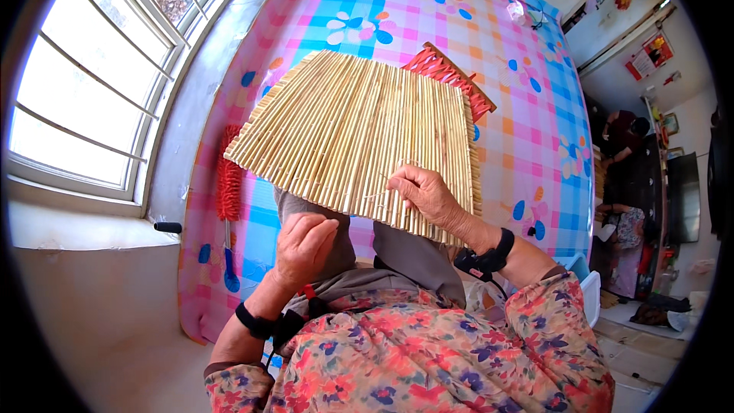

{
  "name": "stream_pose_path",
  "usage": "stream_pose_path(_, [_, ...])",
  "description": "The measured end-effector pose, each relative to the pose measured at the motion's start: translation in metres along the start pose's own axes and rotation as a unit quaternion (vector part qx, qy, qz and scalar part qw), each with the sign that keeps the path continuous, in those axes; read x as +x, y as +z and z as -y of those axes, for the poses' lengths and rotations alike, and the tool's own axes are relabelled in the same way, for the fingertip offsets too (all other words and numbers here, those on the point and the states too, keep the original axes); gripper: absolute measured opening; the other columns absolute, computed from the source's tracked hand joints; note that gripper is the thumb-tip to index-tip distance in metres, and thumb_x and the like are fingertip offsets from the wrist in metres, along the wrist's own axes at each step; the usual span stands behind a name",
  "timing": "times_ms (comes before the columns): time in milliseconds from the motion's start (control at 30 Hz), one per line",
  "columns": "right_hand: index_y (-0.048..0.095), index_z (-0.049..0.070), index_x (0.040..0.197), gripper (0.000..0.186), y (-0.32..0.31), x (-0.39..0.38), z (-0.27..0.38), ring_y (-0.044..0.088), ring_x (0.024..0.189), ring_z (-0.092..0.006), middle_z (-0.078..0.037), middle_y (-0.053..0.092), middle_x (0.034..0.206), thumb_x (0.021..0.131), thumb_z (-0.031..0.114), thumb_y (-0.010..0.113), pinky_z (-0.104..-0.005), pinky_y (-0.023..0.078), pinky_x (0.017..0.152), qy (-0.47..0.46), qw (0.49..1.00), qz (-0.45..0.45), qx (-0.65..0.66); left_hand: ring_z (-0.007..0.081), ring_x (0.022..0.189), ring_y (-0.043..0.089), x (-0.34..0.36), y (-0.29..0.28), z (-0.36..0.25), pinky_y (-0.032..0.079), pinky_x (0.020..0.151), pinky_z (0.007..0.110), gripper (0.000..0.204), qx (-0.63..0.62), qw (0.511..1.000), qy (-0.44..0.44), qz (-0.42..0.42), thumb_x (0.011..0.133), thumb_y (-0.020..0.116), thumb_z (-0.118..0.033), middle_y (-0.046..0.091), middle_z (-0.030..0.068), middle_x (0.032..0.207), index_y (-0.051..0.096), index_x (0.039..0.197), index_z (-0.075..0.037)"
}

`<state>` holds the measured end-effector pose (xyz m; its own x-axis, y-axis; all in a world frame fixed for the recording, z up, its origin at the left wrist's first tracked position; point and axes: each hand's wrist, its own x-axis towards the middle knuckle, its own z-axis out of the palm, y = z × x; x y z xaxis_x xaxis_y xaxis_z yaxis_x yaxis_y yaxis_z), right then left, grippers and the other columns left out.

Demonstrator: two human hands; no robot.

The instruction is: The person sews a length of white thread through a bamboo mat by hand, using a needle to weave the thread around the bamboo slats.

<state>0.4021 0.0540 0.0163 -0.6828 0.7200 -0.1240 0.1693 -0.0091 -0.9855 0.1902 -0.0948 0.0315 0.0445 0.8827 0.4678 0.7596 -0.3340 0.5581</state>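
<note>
A mat of thin, straw-coloured sticks (359, 126) laid side by side rests over my knees and reaches out across the bed cover. My right hand (424, 195) is over its near part, thumb and forefinger pinched together. A thin pale strand shows by those fingertips, too fine to tell whether it is thread or a needle. Just off the mat's near edge, above my lap, my left hand (304, 248) is closed with its fingers curled. Whatever it may hold is hidden. Both wrists wear black bands with small devices.
A checked, flowered cover (505, 149) spreads under the mat. On the left lies a red-bristled brush (229, 176) with a blue handle, near the barred window (92, 84). Red woven material on a wooden bar (459, 80) sits beyond the mat. Other people (627, 134) are at far right.
</note>
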Motion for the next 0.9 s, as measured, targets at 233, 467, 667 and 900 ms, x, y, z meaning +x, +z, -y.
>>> stream_pose_path(233, [0.063,0.003,0.094,0.023,0.003,0.004,-0.001,0.045,0.055,-0.0027,0.004,0.049,0.064,0.093,0.024,0.055,-0.0187,0.040,0.050,0.011,1.000,0.008,0.020,0.0194,0.107,0.055,0.001,0.018,-0.010,0.045,0.091,0.033,0.046,-0.428,0.807,-0.373,0.163,0.087,0.064,-0.017,0.058,0.0150,0.114,0.045,0.122,0.006])
stream_pose_path(467, [0.064,0.003,0.097,0.017,0.006,0.001,0.018,0.056,0.070,-0.0152,-0.006,0.057,0.078,0.088,0.016,0.059,-0.0273,0.046,0.065,-0.060,0.992,0.029,-0.111,0.0220,0.106,0.057,0.021,0.041,-0.005,0.049,0.089,0.036,0.049,-0.604,0.694,-0.390,0.031,0.088,0.059,-0.016,0.054,0.0135,0.119,0.039,0.127,0.004])
stream_pose_path(667, [0.065,0.005,0.098,0.016,0.000,-0.004,0.021,0.056,0.071,-0.0215,-0.009,0.055,0.079,0.086,0.014,0.060,-0.0306,0.045,0.065,-0.149,0.957,0.058,-0.240,0.0209,0.091,0.063,0.027,0.046,-0.007,0.055,0.077,0.035,0.039,-0.599,0.675,-0.430,0.013,0.085,0.060,-0.009,0.060,0.0143,0.108,0.048,0.118,0.008])
stream_pose_path(900, [0.065,0.005,0.091,0.015,0.002,0.000,0.029,0.057,0.073,-0.0287,-0.012,0.054,0.076,0.083,0.017,0.062,-0.0367,0.048,0.066,-0.167,0.926,0.075,-0.330,0.0223,0.085,0.064,0.024,0.047,-0.006,0.056,0.073,0.036,0.032,-0.597,0.669,-0.442,0.010,0.086,0.058,-0.008,0.062,0.0147,0.103,0.051,0.113,0.007])
